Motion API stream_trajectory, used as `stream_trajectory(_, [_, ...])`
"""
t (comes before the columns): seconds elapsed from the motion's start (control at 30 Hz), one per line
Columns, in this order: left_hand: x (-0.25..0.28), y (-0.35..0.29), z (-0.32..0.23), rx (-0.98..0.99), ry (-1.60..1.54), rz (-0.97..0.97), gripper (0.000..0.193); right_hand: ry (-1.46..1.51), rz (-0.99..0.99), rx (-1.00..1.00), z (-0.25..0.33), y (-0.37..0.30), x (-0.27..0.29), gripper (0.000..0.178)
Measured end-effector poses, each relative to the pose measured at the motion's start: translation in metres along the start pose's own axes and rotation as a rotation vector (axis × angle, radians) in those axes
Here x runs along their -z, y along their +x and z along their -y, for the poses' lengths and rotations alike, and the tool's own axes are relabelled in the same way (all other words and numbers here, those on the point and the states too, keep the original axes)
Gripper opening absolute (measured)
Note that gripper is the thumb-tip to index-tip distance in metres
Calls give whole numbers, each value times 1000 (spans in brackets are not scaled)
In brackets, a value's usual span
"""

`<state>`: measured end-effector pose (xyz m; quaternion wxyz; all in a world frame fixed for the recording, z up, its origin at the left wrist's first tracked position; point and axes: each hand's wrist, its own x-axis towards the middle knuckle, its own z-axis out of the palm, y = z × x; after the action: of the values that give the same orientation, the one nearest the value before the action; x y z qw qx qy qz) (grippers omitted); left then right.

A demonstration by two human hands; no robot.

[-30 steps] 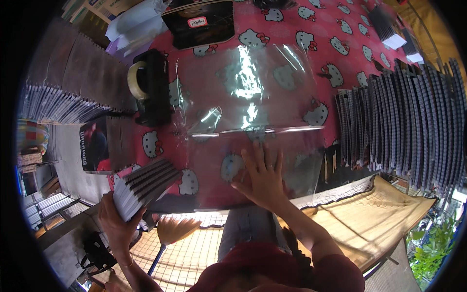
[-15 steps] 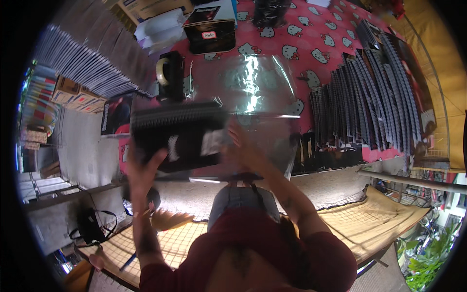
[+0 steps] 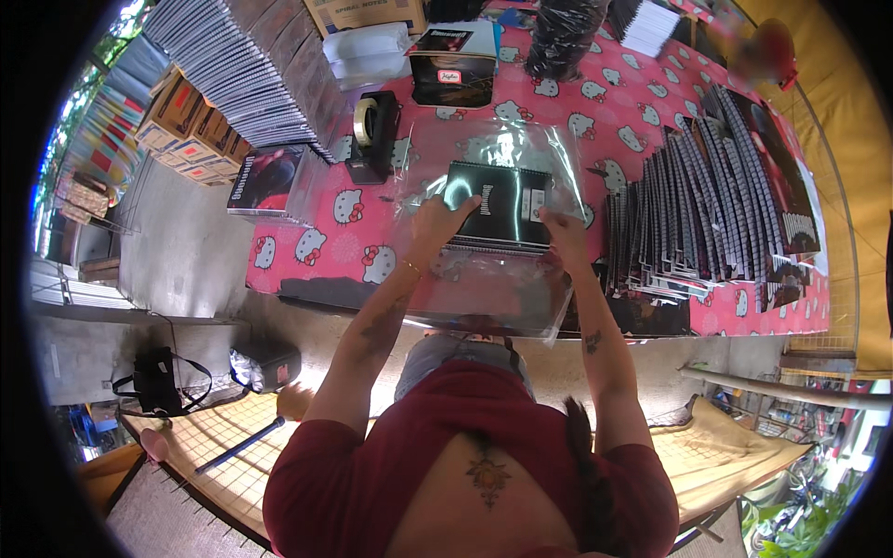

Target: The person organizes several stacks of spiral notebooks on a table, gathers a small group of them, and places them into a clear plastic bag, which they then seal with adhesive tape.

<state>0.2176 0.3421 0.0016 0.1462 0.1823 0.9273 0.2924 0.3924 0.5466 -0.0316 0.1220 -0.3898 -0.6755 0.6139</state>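
A small pile of black spiral notebooks point(image 3: 502, 206) lies on clear plastic sheets or bags point(image 3: 493, 293) in the middle of the table. My left hand point(image 3: 443, 225) grips its left side, thumb on the top cover. My right hand point(image 3: 565, 234) closes on the right side, its thumb near the cover's edge beside a pale label. Wire bindings show along the far and near edges of the pile. The fingers under the notebooks are hidden. Left of the plastic stands a black tape dispenser point(image 3: 374, 139) with a roll of tape.
Spiral notebooks stand in a long row point(image 3: 688, 205) on the right and a tall stack point(image 3: 251, 74) on the left. Another notebook pile point(image 3: 270, 181) sits at the table's left edge. Behind are an open dark box point(image 3: 453, 79) and a black-wrapped bundle point(image 3: 563, 42). Pink patterned cloth point(image 3: 312, 246) covers the table.
The notebooks have moved from the left, where they were blurred in the air, onto the middle of the plastic. Both hands have come to their sides. The head view has shifted.
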Motion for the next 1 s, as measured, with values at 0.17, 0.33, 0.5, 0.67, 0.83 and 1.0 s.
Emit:
stream_trajectory(0.17, [5,3,0,-54,-3,-49,89,-268,-6,120,4,6,0,58])
stream_trajectory(0.33, [24,-20,48,-65,-509,14,62,-9,-22,182,-18,-25,24,31])
stream_trajectory(0.5, [44,-82,113,-767,-31,364,18,-578,613,865,-36,-89,43,7])
stream_trajectory(0.67, [37,-78,105,-538,-184,359,12,-550,565,490,-17,-89,35,13])
stream_trajectory(0.83, [38,-78,110,-949,99,304,14,-677,620,726,-21,-96,40,21])
stream_trajectory(1.0, [49,-83,79,-696,-17,259,23,-556,266,770,-8,-93,31,19])
